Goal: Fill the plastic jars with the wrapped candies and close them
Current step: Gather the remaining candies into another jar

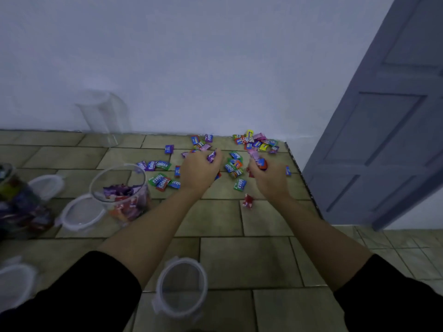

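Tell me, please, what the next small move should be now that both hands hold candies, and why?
Probably carry the left hand to the open, partly filled clear plastic jar and drop its purple-wrapped candy in: the right hand grips red- and pink-wrapped candies too, and that jar stands nearest, lidless, with room left.

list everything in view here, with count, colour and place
candies: dozens, mixed colours, loose on the far table
open jar: one, clear, part filled, left of the hands
full jar: one, clear, far left edge
empty jar: one, clear, by the wall
lids: four, clear, two by the open jar, two near edge
table: one, olive tile pattern
door: one, blue-grey, right
left hand: holds a purple candy
right hand: holds pink and red candies
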